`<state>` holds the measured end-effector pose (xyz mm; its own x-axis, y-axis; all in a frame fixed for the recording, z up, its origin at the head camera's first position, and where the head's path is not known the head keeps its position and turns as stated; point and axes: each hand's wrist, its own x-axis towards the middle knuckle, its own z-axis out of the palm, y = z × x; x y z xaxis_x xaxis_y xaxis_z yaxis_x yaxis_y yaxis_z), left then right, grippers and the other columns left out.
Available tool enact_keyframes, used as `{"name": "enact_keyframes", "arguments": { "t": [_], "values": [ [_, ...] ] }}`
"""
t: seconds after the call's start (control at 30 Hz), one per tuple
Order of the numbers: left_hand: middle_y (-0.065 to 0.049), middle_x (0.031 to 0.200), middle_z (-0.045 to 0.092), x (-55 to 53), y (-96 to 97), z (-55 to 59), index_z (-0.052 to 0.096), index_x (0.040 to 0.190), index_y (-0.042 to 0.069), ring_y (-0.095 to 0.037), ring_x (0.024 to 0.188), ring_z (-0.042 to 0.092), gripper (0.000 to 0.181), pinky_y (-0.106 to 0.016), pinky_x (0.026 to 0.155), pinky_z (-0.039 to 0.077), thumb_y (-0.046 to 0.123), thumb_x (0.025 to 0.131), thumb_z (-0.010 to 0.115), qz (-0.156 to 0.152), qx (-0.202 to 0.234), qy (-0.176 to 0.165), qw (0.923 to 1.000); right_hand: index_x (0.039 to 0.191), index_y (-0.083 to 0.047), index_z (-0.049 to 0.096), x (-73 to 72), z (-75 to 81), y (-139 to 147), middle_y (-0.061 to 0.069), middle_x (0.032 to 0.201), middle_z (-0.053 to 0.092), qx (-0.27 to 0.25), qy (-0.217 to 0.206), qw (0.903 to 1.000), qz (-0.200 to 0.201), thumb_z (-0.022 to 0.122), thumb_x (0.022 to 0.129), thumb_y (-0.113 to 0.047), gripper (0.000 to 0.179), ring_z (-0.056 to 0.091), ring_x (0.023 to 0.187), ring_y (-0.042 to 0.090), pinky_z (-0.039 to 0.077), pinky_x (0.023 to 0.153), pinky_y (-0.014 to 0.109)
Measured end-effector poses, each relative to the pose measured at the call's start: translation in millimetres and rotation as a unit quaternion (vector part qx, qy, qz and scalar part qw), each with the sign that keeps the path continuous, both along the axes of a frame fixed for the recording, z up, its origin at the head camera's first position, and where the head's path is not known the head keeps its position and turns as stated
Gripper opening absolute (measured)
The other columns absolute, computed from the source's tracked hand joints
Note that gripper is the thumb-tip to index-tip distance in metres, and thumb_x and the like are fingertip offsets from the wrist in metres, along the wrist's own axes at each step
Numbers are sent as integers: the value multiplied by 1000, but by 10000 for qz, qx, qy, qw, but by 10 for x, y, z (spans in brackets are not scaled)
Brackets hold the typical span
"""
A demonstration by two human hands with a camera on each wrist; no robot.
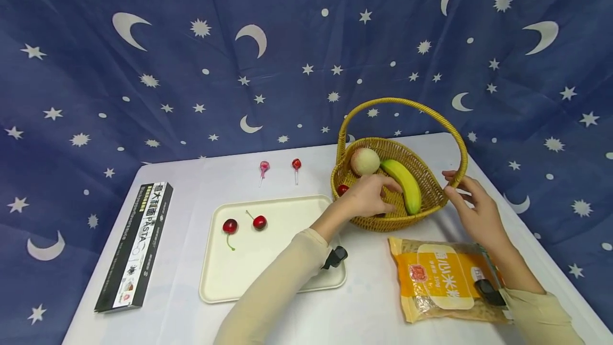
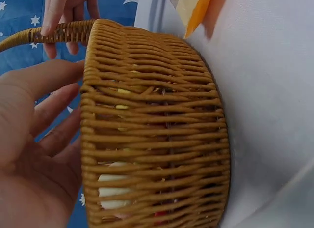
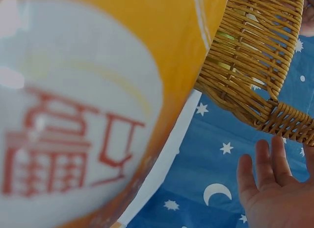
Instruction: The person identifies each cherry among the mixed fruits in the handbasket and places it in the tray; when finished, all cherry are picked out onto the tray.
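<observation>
A wicker basket (image 1: 397, 223) with a tall arched handle holds a peach (image 1: 365, 162), a banana (image 1: 406, 188) and a cherry (image 1: 342, 189). My left hand (image 1: 369, 194) reaches over its near rim, thumb and forefinger apart, beside the banana. A small dark red thing shows below that thumb, mostly hidden. In the left wrist view, the basket wall (image 2: 157, 139) covers the left fingertips (image 2: 73, 66). At the basket's right end, my right hand (image 1: 479, 212) pinches the foot of the handle between thumb and fingers. The right wrist view shows several of its fingers (image 3: 265, 164) below the handle.
Left of the basket lies a cream tray (image 1: 273, 265) with two cherries (image 1: 230, 226). Two lollipops (image 1: 296, 165) lie behind it. A black pasta box (image 1: 136, 246) rests far left. An orange-and-clear food packet (image 1: 440, 278) lies under the right forearm. A star-patterned cloth (image 1: 287, 57) hangs behind.
</observation>
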<state>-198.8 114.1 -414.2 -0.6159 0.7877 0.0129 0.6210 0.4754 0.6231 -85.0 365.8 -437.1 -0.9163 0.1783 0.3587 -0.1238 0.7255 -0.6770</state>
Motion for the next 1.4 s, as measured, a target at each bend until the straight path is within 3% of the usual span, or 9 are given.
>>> {"name": "enact_keyframes", "arguments": {
  "t": [0.27,0.5,0.6,0.87,0.93,1.07,1.23,1.4],
  "values": [
    [3,130,77,-16,56,-56,77,128,17,-15,130,67,35,-23,107,53,18,94,82,21,-561,-168,9983,148,-18,61,-17,9,-24,14,142,61,27,37,10000,40,60,110,-24,38,44,119,-24,36,93,2],
    [6,128,78,-28,94,-86,79,126,21,-12,125,68,33,-22,105,54,16,93,81,97,-841,-60,9964,147,-16,62,-29,14,-17,-16,138,59,28,51,10000,30,61,110,-25,38,44,119,-24,36,93,1],
    [6,126,78,-31,117,-110,79,125,20,-11,120,68,35,-21,102,54,9,92,79,56,-950,-52,9954,147,-16,62,-28,15,-18,-19,138,58,39,25,10000,20,61,110,-26,38,43,119,-25,36,93,0],
    [7,114,80,-47,193,-125,83,113,21,-10,112,69,30,-20,98,55,2,91,74,-36,-1345,-45,9909,148,-19,61,-3,18,-24,10,141,61,48,-31,10000,-27,60,110,-26,38,43,119,-25,37,93,4],
    [7,110,80,-50,203,-134,84,108,20,-10,108,69,27,-20,96,55,2,91,73,-64,-1418,-36,9899,148,-19,61,1,14,-24,9,142,61,50,-46,10000,-26,60,110,-26,39,43,119,-25,37,93,4],
    [7,107,81,-51,209,-145,85,106,20,-9,106,69,25,-19,95,55,2,92,74,19,-1376,-128,9904,148,-19,61,8,13,-22,6,141,61,49,-59,10000,-31,59,111,-26,39,43,119,-24,38,93,6],
    [9,114,81,-57,223,-148,84,112,22,-10,117,69,22,-19,102,54,14,92,82,274,-1094,-165,9935,148,-19,61,10,24,-18,10,140,61,63,-58,10000,-43,59,110,-26,38,43,119,-24,37,93,5],
    [8,112,82,-63,203,-120,83,116,20,-9,97,70,24,-15,89,53,21,93,84,384,-434,-139,9982,148,-20,61,13,18,-13,15,143,60,66,-50,10000,-31,60,110,-25,38,43,119,-24,37,93,4]
  ]
}}
